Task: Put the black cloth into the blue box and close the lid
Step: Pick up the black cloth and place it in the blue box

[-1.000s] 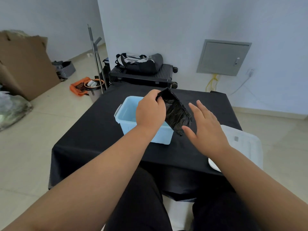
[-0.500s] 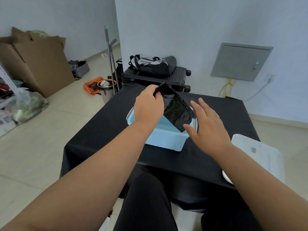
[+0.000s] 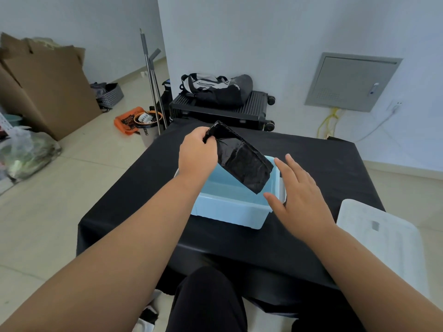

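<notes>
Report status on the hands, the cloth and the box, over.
Left hand shut on black cloth, held tilted above open blue box. Right hand open beside the box's right end. White lid off, lying at right. Nothing blocking.

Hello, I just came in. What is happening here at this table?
A person seated at a table with a black cover is putting a folded black cloth into an open blue box. The left hand pinches the cloth by its top end and holds it tilted over the box; it is not yet inside. The right hand is open, beside the box's right rim. The white lid lies on the table to the right, so the box is not closed.
</notes>
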